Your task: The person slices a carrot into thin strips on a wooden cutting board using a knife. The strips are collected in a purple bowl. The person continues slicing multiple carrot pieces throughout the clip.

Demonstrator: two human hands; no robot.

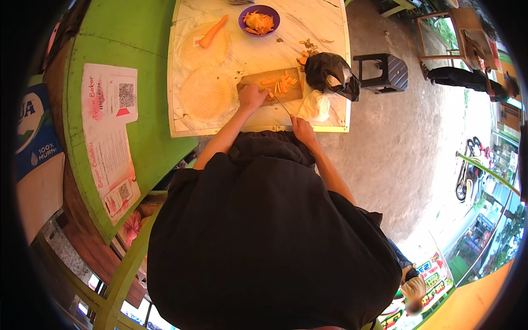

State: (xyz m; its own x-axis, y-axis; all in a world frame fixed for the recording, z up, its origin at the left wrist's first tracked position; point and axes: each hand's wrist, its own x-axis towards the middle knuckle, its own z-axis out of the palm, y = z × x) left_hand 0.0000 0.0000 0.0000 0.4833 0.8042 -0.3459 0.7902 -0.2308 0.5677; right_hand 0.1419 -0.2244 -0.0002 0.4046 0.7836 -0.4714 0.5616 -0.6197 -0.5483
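Working at the board (pixel 249 80) on the table (pixel 309 34): R grip (pixel 302 130) is closed round the knife (pixel 282 105), blade angled up toward the cut carrot (pixel 285 83) on the board's R half. L grip (pixel 253 97) is down at the near-L edge of the pieces; can't tell if it's pinching one. Best approach: tuck L fingertips back ASAP, slice slow, match stick widths, etc.

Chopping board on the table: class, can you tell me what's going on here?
The right hand holds a knife reaching over the chopping board; the left hand is at the board beside orange cut pieces. Beyond, a purple bowl holds more orange strips, and a long carrot lies to its left.
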